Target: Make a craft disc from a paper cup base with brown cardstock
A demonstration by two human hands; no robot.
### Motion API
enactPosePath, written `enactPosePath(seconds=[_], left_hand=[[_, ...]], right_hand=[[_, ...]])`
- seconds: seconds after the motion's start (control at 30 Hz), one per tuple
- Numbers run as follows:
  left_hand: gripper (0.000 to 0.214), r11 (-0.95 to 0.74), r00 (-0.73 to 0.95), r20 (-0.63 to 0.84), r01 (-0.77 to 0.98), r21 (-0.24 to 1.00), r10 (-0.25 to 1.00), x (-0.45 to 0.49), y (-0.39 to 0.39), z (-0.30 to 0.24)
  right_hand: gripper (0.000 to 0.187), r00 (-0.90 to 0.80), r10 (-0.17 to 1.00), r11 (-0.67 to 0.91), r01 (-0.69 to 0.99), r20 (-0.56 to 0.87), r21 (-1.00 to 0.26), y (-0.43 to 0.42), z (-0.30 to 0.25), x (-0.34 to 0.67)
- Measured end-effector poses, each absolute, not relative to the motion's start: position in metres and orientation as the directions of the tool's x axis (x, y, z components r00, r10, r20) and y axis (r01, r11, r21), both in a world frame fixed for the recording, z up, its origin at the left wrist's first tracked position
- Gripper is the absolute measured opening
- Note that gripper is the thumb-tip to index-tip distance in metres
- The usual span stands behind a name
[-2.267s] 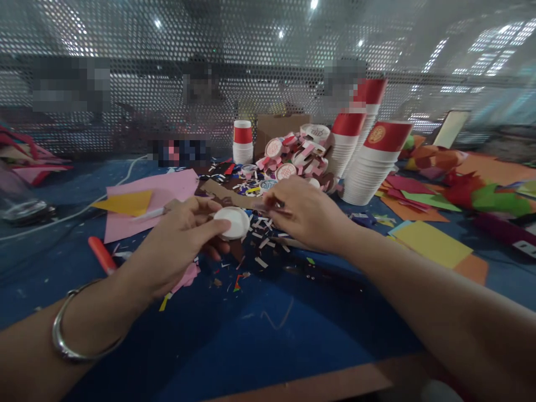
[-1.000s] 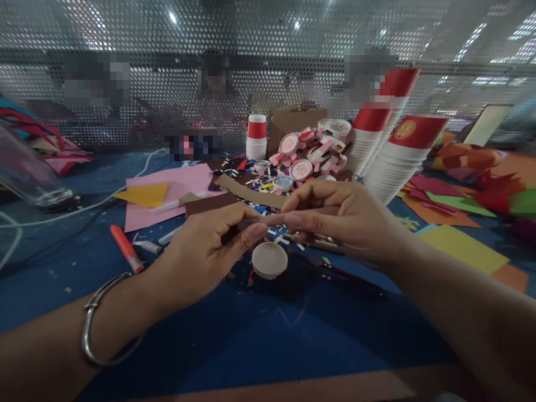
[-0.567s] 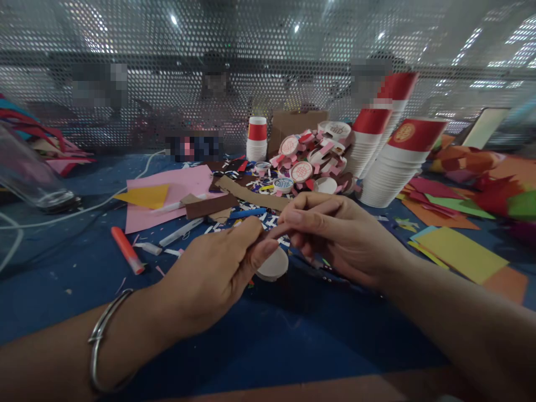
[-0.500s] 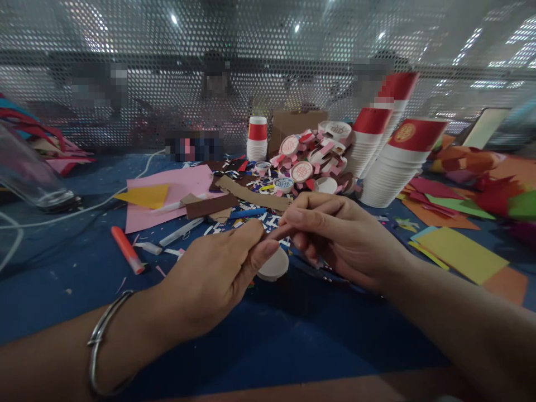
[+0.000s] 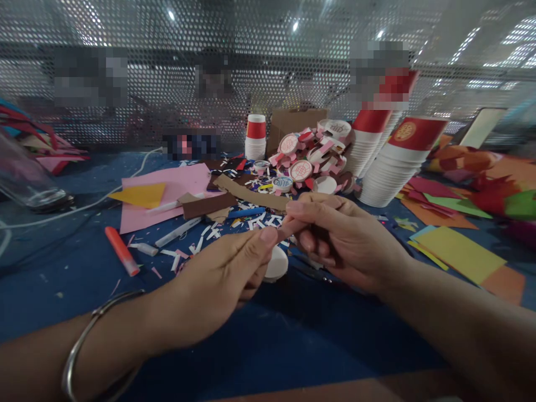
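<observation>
Both hands meet over the middle of the blue table. My left hand (image 5: 209, 285), with a silver bangle at the wrist, is closed with its thumb pressed on the left end of a small pinkish-brown paper strip (image 5: 288, 228). The strip's other end is pinched by my right hand (image 5: 343, 240), whose fingers are curled and partly cover it. Just below the strip lies a round white paper cup bottom (image 5: 276, 264), partly hidden by my left hand. A dark, thin tool (image 5: 314, 272), possibly scissors, lies under my right hand.
Behind the hands are paper scraps (image 5: 215, 229), a pile of cut cup bottoms (image 5: 300, 170) and stacked paper cups (image 5: 391, 167). On the left are an orange marker (image 5: 121, 251), pink paper (image 5: 184, 181) and a glass (image 5: 29, 173). Yellow paper (image 5: 460, 254) lies right.
My left hand has turned so its thumb lies on top, and its fingers have closed in on the strip. My right hand has barely moved. The view has shifted slightly.
</observation>
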State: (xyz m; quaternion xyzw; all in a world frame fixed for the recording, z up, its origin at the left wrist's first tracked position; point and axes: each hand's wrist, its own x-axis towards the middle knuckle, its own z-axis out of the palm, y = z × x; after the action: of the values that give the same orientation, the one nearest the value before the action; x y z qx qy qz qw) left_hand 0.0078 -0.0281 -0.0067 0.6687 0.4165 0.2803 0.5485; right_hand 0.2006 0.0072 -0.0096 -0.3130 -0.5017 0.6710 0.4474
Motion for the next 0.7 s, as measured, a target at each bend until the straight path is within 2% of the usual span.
enactPosePath(seconds=[0.07,0.1,0.13,0.2,0.27,0.3,0.33,0.37,0.43,0.5,0.53,0.63,0.7], left_hand=[[0.046,-0.300,0.453,0.100,0.396,0.868,0.886,0.0086,-0.0295,-0.0057],[0.044,-0.343,0.445,0.139,0.419,0.841,0.885,0.0093,-0.0305,-0.0055],[0.043,-0.315,0.446,0.120,0.393,0.864,0.887,0.0102,-0.0316,-0.0054],[0.047,-0.084,0.485,-0.042,0.235,0.968,0.874,0.0122,-0.0335,-0.0056],[0.053,0.192,0.562,-0.201,0.077,0.978,0.802,0.0137,-0.0340,-0.0061],[0.054,0.273,0.590,-0.244,0.040,0.961,0.769,0.0138,-0.0336,-0.0063],[0.054,0.286,0.596,-0.250,0.034,0.958,0.763,0.0134,-0.0329,-0.0065],[0.053,0.226,0.581,-0.216,0.057,0.973,0.784,0.0127,-0.0321,-0.0068],[0.049,-0.041,0.525,-0.064,0.185,0.982,0.849,0.0107,-0.0312,-0.0074],[0.045,-0.272,0.478,0.091,0.324,0.906,0.874,0.0101,-0.0321,-0.0080],[0.047,-0.282,0.459,0.100,0.349,0.894,0.883,0.0107,-0.0332,-0.0084],[0.051,0.041,0.483,-0.118,0.166,0.985,0.867,0.0151,-0.0358,-0.0086],[0.053,0.148,0.529,-0.184,0.111,0.983,0.829,0.0165,-0.0350,-0.0071]], right_hand=[[0.029,-0.401,0.915,-0.082,-0.306,0.050,-0.949,0.0053,-0.0084,0.1999],[0.029,-0.397,0.916,-0.075,-0.311,0.058,-0.947,0.0044,-0.0080,0.1998],[0.028,-0.390,0.919,-0.067,-0.313,0.064,-0.947,0.0036,-0.0078,0.1997],[0.027,-0.382,0.922,-0.059,-0.312,0.069,-0.948,0.0027,-0.0080,0.1999],[0.028,-0.376,0.925,-0.065,-0.315,0.062,-0.947,0.0025,-0.0085,0.2004],[0.028,-0.371,0.927,-0.070,-0.321,0.057,-0.945,0.0026,-0.0088,0.2007],[0.028,-0.366,0.929,-0.074,-0.326,0.054,-0.942,0.0027,-0.0089,0.2009],[0.028,-0.364,0.930,-0.075,-0.330,0.053,-0.941,0.0028,-0.0088,0.2011],[0.028,-0.366,0.928,-0.064,-0.330,0.065,-0.942,0.0026,-0.0081,0.2008],[0.028,-0.367,0.927,-0.053,-0.331,0.077,-0.942,0.0019,-0.0069,0.1996],[0.028,-0.364,0.928,-0.053,-0.333,0.077,-0.941,0.0014,-0.0063,0.1987],[0.030,-0.357,0.932,-0.070,-0.342,0.060,-0.937,-0.0002,-0.0055,0.1967],[0.030,-0.334,0.941,-0.058,-0.338,0.062,-0.939,-0.0003,-0.0058,0.1972]])
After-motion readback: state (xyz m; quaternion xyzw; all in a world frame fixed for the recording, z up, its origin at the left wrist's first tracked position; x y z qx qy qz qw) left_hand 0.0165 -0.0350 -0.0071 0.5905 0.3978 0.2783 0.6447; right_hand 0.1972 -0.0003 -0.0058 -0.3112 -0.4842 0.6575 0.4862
